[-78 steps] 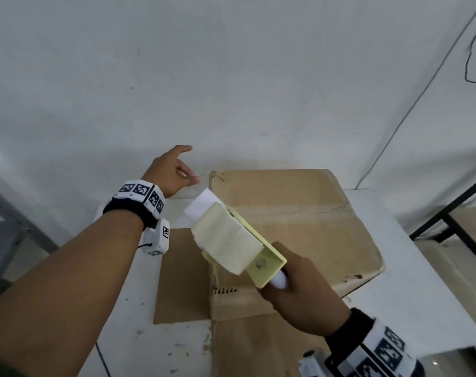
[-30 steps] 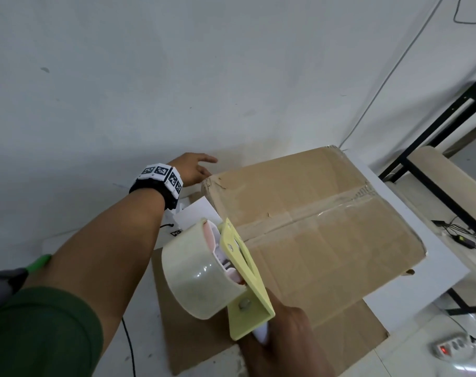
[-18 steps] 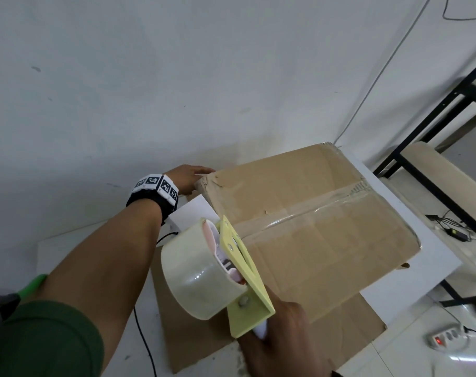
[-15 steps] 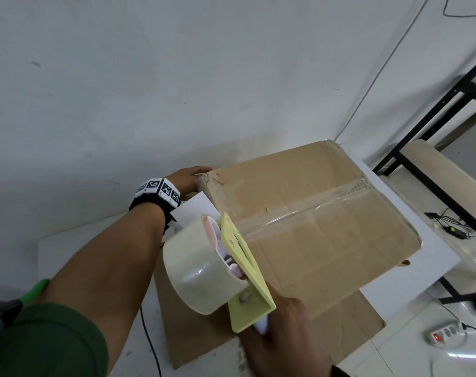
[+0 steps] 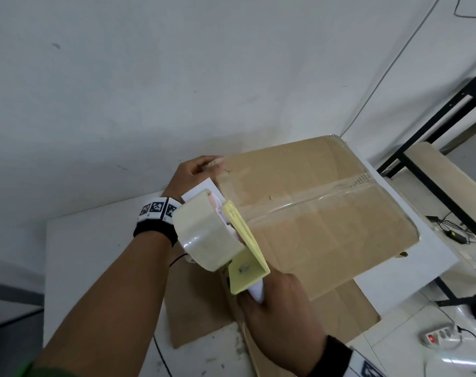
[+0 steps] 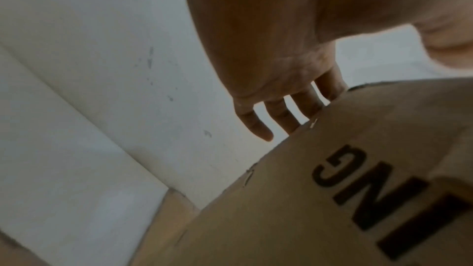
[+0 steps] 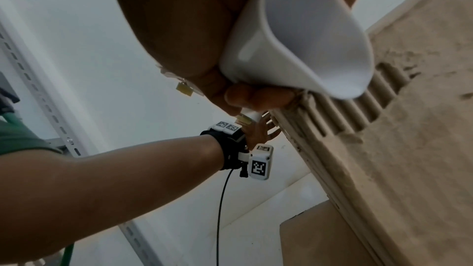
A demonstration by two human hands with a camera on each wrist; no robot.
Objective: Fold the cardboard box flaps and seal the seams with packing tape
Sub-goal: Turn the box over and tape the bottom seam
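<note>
A brown cardboard box (image 5: pixel 321 227) stands on the table with its top flaps closed. A strip of clear tape (image 5: pixel 332 195) runs along the centre seam. My left hand (image 5: pixel 194 172) touches the box's far left corner; in the left wrist view its fingers (image 6: pixel 281 116) lie straight against the far side of the box (image 6: pixel 332 199). My right hand (image 5: pixel 280 317) grips the white handle (image 7: pixel 294 37) of a yellow tape dispenser (image 5: pixel 245 248). Its clear tape roll (image 5: pixel 204 235) sits by the left end of the seam. Whether tape touches the box is hidden.
A flat cardboard sheet (image 5: pixel 199 308) lies under the box on the white table (image 5: pixel 95 254), which stands against a white wall. A black metal frame (image 5: pixel 435 126) stands to the right. A power strip (image 5: pixel 440 336) and cables lie on the floor below.
My left hand has come to the box's far left corner and stays there. The dispenser has shifted up towards the left end of the seam. The view has swung to the left.
</note>
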